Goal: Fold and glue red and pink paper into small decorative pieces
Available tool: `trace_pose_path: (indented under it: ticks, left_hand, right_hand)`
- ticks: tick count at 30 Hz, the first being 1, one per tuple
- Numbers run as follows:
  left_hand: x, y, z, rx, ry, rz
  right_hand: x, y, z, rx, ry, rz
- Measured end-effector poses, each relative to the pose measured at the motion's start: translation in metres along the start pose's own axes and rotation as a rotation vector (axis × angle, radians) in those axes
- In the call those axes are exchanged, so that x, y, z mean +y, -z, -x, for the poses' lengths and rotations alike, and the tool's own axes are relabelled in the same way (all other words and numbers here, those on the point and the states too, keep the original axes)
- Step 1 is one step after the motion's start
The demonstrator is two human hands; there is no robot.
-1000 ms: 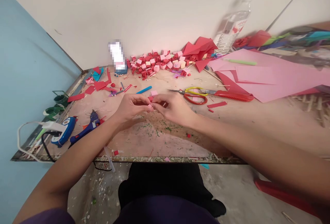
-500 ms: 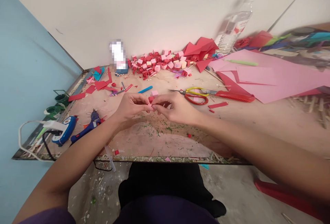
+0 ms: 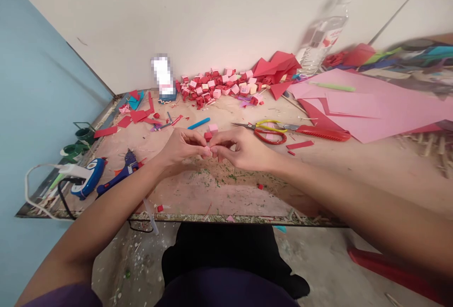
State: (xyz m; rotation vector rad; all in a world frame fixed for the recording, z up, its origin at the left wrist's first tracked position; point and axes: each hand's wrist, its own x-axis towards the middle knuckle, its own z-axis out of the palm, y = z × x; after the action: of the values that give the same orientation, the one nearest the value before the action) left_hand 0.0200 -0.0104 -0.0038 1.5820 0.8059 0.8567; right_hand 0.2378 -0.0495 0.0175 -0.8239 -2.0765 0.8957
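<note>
My left hand (image 3: 182,146) and my right hand (image 3: 240,149) meet over the middle of the wooden table (image 3: 354,165). Both pinch a tiny pink paper piece (image 3: 208,150) between their fingertips. Just behind the fingers lie a small pink cube (image 3: 213,128) and a small red cube (image 3: 207,135). A pile of several red and pink paper cubes (image 3: 215,89) sits against the back wall.
Scissors with red and yellow handles (image 3: 267,131) and a red-handled cutter (image 3: 320,132) lie to the right of my hands. Pink paper sheets (image 3: 371,104) cover the right side. Two blue glue guns (image 3: 102,177) rest at the left edge. A water bottle (image 3: 320,38) stands at the back.
My hands stay pinched together on the small pink piece, with only slight finger movement. Nothing else on the table has moved.
</note>
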Motion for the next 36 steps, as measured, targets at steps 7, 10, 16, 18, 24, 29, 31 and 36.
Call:
trace_pose_path:
  ticks: [7,10,16,18,24,29,31,36]
  left_hand:
    - [0.008,-0.001,0.001,-0.071,0.000,0.007]
    - [0.007,-0.001,0.001,-0.079,0.004,0.000]
    - [0.000,0.002,0.001,-0.070,-0.040,-0.027]
    - [-0.001,0.002,0.001,-0.065,-0.047,-0.026]
    - [-0.003,0.001,0.002,-0.068,-0.047,0.027]
    - [-0.002,-0.002,0.003,-0.067,-0.039,0.079]
    - [-0.003,-0.002,0.003,-0.071,-0.042,0.085]
    - [-0.006,0.000,0.004,-0.085,-0.031,0.018]
  right_hand:
    - [0.006,0.004,-0.002,-0.114,-0.055,-0.131]
    - [0.008,0.007,-0.003,-0.160,-0.078,-0.145]
    - [0.014,0.008,-0.004,-0.150,-0.121,-0.155]
    - [0.016,0.008,-0.004,-0.153,-0.137,-0.166]
    - [0.018,0.007,-0.004,-0.142,-0.142,-0.189]
    - [0.021,0.005,-0.007,-0.118,-0.148,-0.220]
    - [0.023,0.005,-0.007,-0.120,-0.165,-0.223]
    - [0.025,0.004,-0.006,-0.165,-0.233,-0.242]
